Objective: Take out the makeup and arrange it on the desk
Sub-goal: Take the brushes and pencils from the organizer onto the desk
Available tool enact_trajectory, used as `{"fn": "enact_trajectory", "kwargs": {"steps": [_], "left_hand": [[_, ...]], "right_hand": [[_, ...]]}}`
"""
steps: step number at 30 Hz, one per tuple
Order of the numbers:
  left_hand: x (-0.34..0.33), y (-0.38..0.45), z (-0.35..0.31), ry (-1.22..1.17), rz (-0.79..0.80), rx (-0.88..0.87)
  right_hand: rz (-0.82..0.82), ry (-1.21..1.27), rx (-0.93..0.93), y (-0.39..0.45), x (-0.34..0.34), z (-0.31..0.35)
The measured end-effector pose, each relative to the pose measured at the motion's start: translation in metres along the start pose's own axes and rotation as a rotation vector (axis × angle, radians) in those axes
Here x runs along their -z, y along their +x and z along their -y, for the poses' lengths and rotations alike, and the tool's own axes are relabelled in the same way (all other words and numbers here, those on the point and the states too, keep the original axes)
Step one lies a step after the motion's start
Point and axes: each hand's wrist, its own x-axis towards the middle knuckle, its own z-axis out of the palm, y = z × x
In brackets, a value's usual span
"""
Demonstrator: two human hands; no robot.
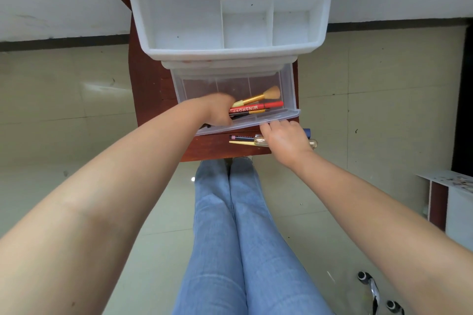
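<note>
Inside drawer [286, 89], left hand [217, 112] grips pens [256, 108].

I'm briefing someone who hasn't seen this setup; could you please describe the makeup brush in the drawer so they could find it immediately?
Find the white organiser on the brown desk, then its pulled-out clear drawer. The brush lies farthest back there, above the red pen: gold handle, fluffy tan bristles.

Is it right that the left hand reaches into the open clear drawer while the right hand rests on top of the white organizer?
Not quite. The head view shows the right hand at the front edge of the clear drawer, not on the white organizer. The left hand does reach into the drawer.
</note>
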Motion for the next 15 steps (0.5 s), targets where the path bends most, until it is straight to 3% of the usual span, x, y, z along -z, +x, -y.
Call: {"fn": "enact_trajectory", "kwargs": {"steps": [9, 15], "left_hand": [[0.016, -0.039, 0.011, 0.065, -0.148, -0.002], [0.027, -0.089, 0.035, 0.051, -0.230, 0.123]], "right_hand": [[-0.007, 0.131, -0.027, 0.004, 0.012, 0.014], [-0.073, 0.193, -0.129, 0.032, 0.050, 0.017]]}}
